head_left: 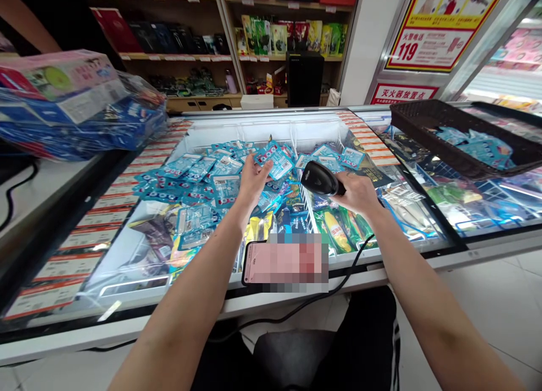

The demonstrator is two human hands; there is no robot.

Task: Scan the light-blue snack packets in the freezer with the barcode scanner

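My left hand pinches a small blue packet by its left edge, with a white barcode label turned up. In my right hand is a black barcode scanner, its head pointing left toward that packet. From the scanner's handle a black cable loops down over the freezer's front edge. Many more blue packets lie heaped on the glass to the left of my hands. A smaller group of the same packets rests just behind the scanner.
A phone lies on the freezer's front edge. At right, a dark brown basket holds several blue packets. Plastic-wrapped boxes stand at the left, with a person's arm behind them. Shelves of goods line the back.
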